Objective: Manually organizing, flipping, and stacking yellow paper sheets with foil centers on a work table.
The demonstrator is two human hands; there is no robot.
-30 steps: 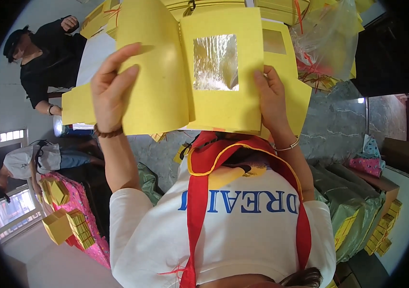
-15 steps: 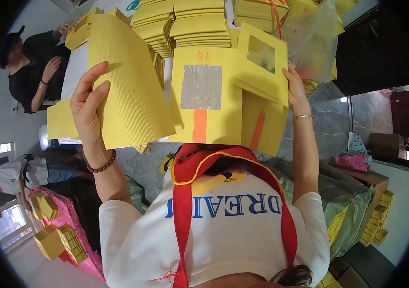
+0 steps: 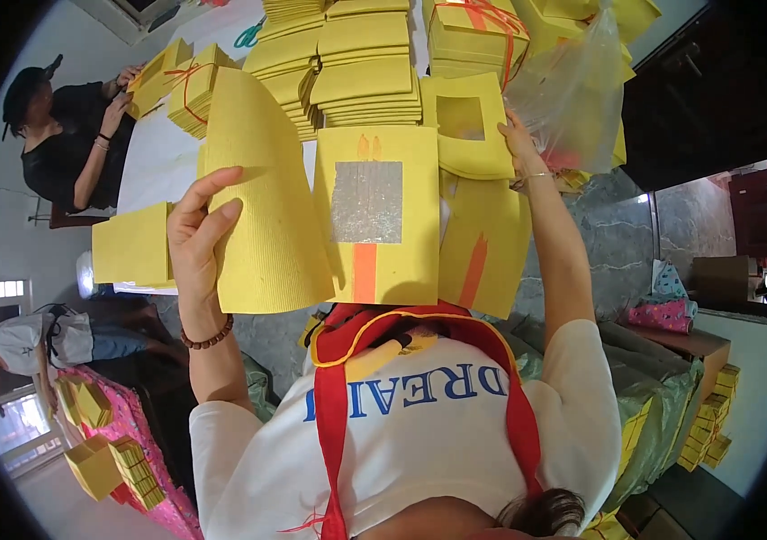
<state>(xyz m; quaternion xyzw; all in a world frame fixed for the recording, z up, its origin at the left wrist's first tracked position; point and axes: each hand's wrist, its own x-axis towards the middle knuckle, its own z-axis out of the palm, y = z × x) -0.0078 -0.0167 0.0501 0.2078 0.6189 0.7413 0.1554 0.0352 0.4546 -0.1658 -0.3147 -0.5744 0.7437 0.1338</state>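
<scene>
My left hand [image 3: 196, 236] grips the edge of a plain yellow paper sheet [image 3: 262, 216], which curves up and to the left. Beside it lies a yellow sheet with a silver foil square and orange stripes [image 3: 379, 216], facing me on top of a pile. My right hand [image 3: 517, 144] reaches farther out and holds the corner of another yellow sheet with a foil square [image 3: 464, 126]. More yellow sheets with an orange mark [image 3: 482, 252] hang below my right forearm.
Stacks of yellow paper [image 3: 347, 63] fill the white table [image 3: 154, 171] ahead, some tied with red string [image 3: 473, 36]. A clear plastic bag [image 3: 572, 90] stands at the right. A person in black [image 3: 68, 135] handles a bundle at the upper left; another person [image 3: 23, 342] sits at the left. Teal scissors [image 3: 253, 34] lie far off.
My left hand has peeled the plain sheet away to the left, which uncovers the foil sheet under it. My right hand has carried its foil sheet farther out toward the stacks.
</scene>
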